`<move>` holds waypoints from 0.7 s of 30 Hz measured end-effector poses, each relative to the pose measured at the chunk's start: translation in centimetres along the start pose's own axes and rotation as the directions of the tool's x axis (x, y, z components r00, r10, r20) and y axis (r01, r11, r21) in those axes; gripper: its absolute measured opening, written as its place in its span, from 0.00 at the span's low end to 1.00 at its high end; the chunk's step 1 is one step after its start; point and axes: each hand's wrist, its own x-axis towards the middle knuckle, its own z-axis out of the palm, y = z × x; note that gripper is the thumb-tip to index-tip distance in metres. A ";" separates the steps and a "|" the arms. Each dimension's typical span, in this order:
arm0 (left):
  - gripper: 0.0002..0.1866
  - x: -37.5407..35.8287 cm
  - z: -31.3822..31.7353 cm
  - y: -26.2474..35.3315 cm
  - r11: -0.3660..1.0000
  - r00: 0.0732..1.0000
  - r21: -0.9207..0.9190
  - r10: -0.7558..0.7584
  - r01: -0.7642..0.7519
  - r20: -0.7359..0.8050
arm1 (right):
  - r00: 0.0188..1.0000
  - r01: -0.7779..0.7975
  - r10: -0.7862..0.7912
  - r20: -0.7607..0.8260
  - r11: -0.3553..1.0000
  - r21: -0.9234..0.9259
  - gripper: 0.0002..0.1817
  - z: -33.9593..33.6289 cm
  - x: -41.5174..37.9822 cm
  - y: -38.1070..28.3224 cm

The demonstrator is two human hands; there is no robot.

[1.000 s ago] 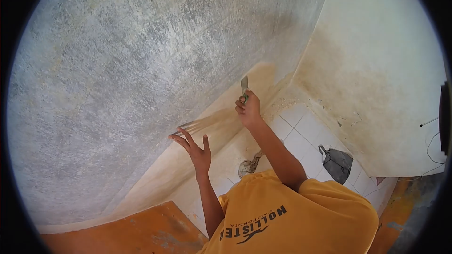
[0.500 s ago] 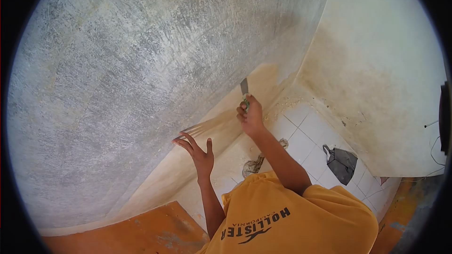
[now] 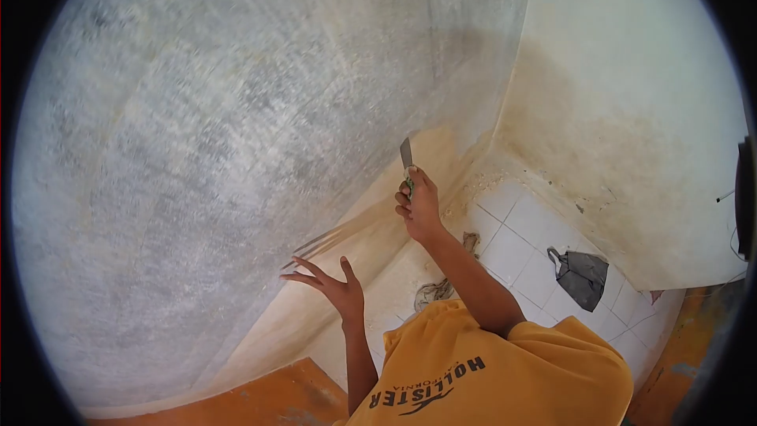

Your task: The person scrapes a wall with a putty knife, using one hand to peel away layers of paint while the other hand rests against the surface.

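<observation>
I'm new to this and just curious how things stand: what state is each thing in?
Scraper: gripped, blade exposed
Right hand: closed around scraper
Left hand: open, fingers spread
Large wall: grey above, tan below
Side wall: brown-stained
Grey bag: lying on floor tiles

— What lettering appears on the orange-yellow shirt (image 3: 528,375)?
— “HOLLISTER” (image 3: 426,385) spans its front in large dark capitals, with smaller “CALIFORNIA” (image 3: 430,376) along the far side and a dark emblem (image 3: 426,405) on the near side.

Indoor room — patchy grey wall (image 3: 236,110), white floor tiles (image 3: 506,256).
</observation>
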 end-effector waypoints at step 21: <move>0.57 10.6 17.7 8.6 0.757 0.930 0.597 0.363 -0.264 -0.049 | 0.984 -0.152 0.120 0.130 0.950 0.274 0.10 -11.1 14.5 -7.8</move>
